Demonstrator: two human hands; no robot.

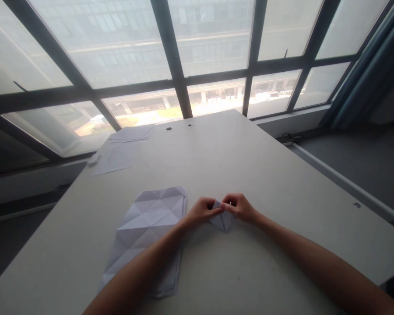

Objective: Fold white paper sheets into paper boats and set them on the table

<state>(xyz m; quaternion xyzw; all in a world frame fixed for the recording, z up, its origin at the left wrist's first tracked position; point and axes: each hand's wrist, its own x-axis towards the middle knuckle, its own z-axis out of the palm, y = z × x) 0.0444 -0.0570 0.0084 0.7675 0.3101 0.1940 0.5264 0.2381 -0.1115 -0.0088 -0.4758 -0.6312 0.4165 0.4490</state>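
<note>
Between my two hands is a small piece of folded paper [223, 222], white, coming to a point toward me and with a dark line down its middle. My left hand [202, 211] pinches its left side, thumb on top. On the right side, my right hand [239, 207] grips it between thumb and curled fingers. The thumbs nearly meet over the paper and cover part of it. Beside and partly under my left forearm lies a stack of paper sheets [157, 205], the top one marked with crossing creases.
The white table [230, 162] reaches to a large framed window [213, 39]. More paper sheets [113, 158] lie at its far left edge, near a small crumpled white thing [93, 159]. Two round holes are set near the far edge. A blue curtain [357, 74] hangs at the right.
</note>
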